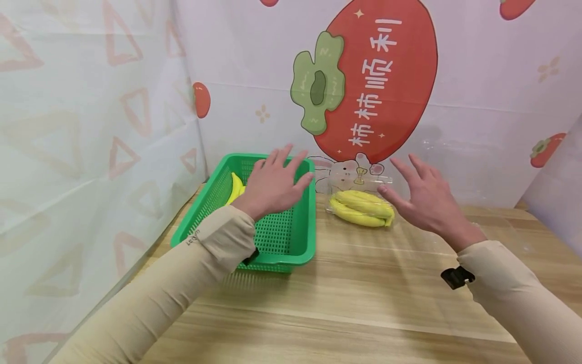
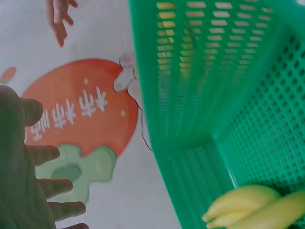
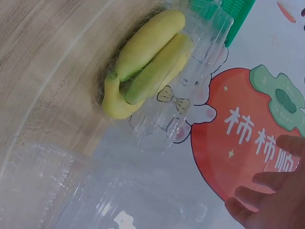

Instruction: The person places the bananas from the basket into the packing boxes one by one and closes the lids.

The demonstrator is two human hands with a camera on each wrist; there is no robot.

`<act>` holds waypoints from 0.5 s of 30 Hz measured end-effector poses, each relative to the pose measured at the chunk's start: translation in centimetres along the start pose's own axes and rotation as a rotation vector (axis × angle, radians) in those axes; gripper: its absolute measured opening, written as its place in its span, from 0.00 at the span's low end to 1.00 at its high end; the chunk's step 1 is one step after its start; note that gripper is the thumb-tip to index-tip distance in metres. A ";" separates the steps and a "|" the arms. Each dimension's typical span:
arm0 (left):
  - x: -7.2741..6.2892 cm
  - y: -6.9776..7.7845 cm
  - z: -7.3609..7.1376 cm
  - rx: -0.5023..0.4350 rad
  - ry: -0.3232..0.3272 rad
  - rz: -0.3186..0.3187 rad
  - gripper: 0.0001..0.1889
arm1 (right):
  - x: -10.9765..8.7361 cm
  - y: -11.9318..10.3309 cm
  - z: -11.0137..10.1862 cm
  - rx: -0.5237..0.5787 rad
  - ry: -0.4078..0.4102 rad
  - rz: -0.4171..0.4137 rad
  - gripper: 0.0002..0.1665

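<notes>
Though apart, bananas [image 1: 364, 218] neighbour right grip [image 1: 429, 202].

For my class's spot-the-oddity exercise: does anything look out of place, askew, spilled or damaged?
The large red fruit print lies on its side: in the head view its green cap points left and its lettering climbs upward, as if hung sideways. The boxed bananas show no obvious damage, and I see no spill.
</notes>
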State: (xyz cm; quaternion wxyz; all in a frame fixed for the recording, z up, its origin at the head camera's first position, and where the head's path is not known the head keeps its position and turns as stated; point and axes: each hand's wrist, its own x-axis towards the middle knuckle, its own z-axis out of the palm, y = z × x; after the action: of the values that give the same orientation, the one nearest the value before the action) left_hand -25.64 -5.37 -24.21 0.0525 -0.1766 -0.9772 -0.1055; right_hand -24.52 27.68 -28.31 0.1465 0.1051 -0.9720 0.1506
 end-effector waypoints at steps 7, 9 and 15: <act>-0.7 -3.8 -0.7 -0.006 -0.076 -0.031 0.36 | 0.2 -0.1 0.0 0.006 -0.002 -0.002 0.52; -0.9 -4.7 -0.8 -0.003 -0.092 -0.030 0.36 | 0.3 -0.1 -0.1 0.012 -0.005 -0.007 0.51; -1.6 -7.2 -1.3 0.003 -0.133 -0.041 0.35 | 0.5 -0.2 0.0 0.021 -0.031 -0.005 0.51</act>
State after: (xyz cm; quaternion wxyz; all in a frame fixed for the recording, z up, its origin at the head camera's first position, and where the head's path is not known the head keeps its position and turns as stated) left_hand -26.58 -12.77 -24.55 -0.0146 -0.1633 -0.9821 -0.0931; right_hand -24.98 27.40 -28.12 0.1307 0.1114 -0.9722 0.1589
